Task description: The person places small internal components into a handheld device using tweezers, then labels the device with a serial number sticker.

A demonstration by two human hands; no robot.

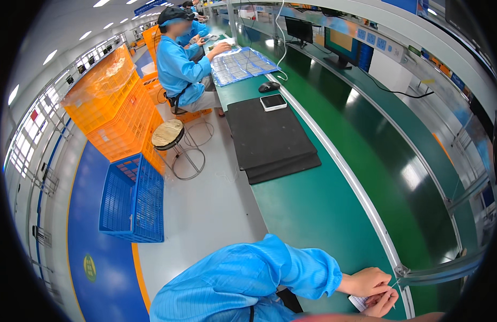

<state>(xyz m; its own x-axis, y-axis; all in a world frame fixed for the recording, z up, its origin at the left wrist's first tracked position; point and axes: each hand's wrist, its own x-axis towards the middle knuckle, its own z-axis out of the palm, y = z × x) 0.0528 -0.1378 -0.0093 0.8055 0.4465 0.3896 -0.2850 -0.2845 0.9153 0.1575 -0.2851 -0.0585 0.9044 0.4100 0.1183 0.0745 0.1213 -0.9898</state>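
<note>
At the lower right, over the green bench, my two hands meet close together. My left hand, coming out of a blue sleeve, is closed with its fingertips pressed near the other hand's. Just below it, my right hand is closed too, fingers bent and thumb side up. A small white piece with rows of marks shows beneath the hands. A thin pale sliver sticks out by the fingertips; what the fingers pinch is too small to make out.
Black mats lie on the bench, with a white-framed handheld device and a black mouse beyond. A co-worker in blue sits farther along. Stool, blue crate and orange crates stand left; a metal rail edges the bench.
</note>
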